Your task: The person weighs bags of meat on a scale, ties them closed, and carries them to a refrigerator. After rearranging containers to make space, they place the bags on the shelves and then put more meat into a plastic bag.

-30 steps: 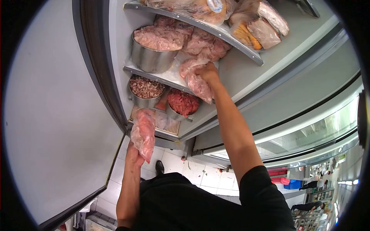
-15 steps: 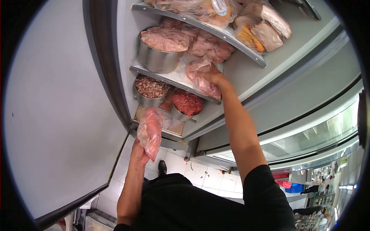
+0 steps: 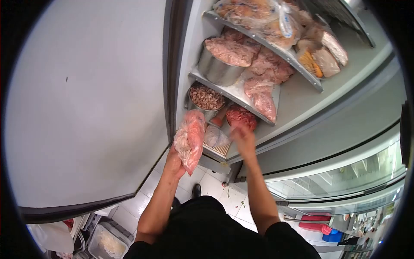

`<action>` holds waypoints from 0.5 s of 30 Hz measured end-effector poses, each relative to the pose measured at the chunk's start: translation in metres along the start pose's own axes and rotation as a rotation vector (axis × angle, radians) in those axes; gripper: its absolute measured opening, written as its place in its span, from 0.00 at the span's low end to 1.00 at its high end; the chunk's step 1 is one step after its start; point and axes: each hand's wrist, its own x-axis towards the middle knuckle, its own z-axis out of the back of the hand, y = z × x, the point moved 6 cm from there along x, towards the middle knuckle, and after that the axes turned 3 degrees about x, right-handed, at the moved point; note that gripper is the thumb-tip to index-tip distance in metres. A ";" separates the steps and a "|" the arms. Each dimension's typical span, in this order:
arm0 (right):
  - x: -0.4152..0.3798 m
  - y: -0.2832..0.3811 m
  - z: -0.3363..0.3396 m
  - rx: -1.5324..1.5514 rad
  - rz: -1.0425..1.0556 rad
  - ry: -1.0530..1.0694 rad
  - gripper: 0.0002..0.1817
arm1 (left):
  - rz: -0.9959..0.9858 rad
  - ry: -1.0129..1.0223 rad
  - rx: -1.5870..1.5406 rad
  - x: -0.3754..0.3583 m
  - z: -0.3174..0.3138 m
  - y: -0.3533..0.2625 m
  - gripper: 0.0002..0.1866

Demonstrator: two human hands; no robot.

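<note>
My left hand [image 3: 176,162] is closed around the lower part of a clear plastic bag of pink meat [image 3: 194,136], held up in front of the bottom shelf. My right hand [image 3: 243,136], smeared by motion, overlaps the front of a metal pot of red minced meat [image 3: 240,116]. To the left of that pot stands a metal pot of diced meat [image 3: 207,97]. One shelf up, a bag of pale pink meat [image 3: 261,97] lies near the front edge. A large metal pot heaped with pale meat [image 3: 224,71] stands beside it.
An open fridge door [image 3: 95,99] fills the left. Wrapped meat [image 3: 323,60] and bagged food lie on the upper shelf [image 3: 263,47]. A glass-fronted case [image 3: 336,168] curves along the right. A plastic tub [image 3: 108,241] sits at lower left.
My right hand has let go of the bag on the middle shelf and come down to the minced meat. My left hand still holds its bag. The view has shifted left.
</note>
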 end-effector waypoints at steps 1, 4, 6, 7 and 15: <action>-0.021 -0.016 -0.012 0.044 -0.139 0.126 0.14 | -0.005 0.019 0.008 0.003 -0.009 -0.002 0.30; -0.056 -0.030 -0.039 0.120 -0.292 0.310 0.12 | -0.048 0.135 0.105 0.022 -0.053 -0.006 0.32; -0.067 -0.036 -0.050 0.088 -0.341 0.393 0.13 | -0.041 0.156 0.132 0.053 -0.100 0.005 0.32; -0.072 -0.048 -0.060 0.087 -0.283 0.442 0.14 | -0.094 0.264 0.092 0.078 -0.130 0.010 0.31; -0.105 -0.131 -0.085 -0.006 -0.529 0.718 0.18 | -0.289 0.093 0.780 0.165 -0.174 0.035 0.18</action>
